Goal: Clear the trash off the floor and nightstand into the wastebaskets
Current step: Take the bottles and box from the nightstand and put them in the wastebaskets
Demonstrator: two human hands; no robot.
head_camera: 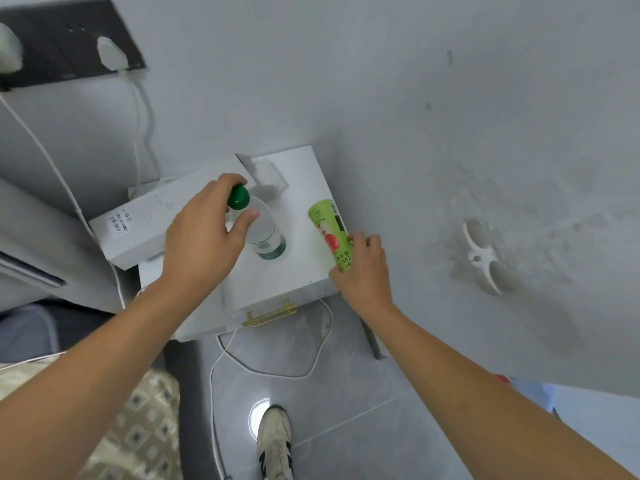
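Clear plastic water bottle with a green screw cap (263, 225) stands upright on the white nightstand (304, 188), and a light green cylindrical drink can with red fruit print (330, 233) sits near the nightstand's right edge. Both look light and likely empty; the bottle's thin wall may buckle, so the neck under the cap seems the safest hold, while the stiff can suits a wrap around its middle. The left hand (204, 233) curls its grip around the bottle's neck, thumb just below the cap. The right hand (363, 268) closes its grip around the can's lower body.
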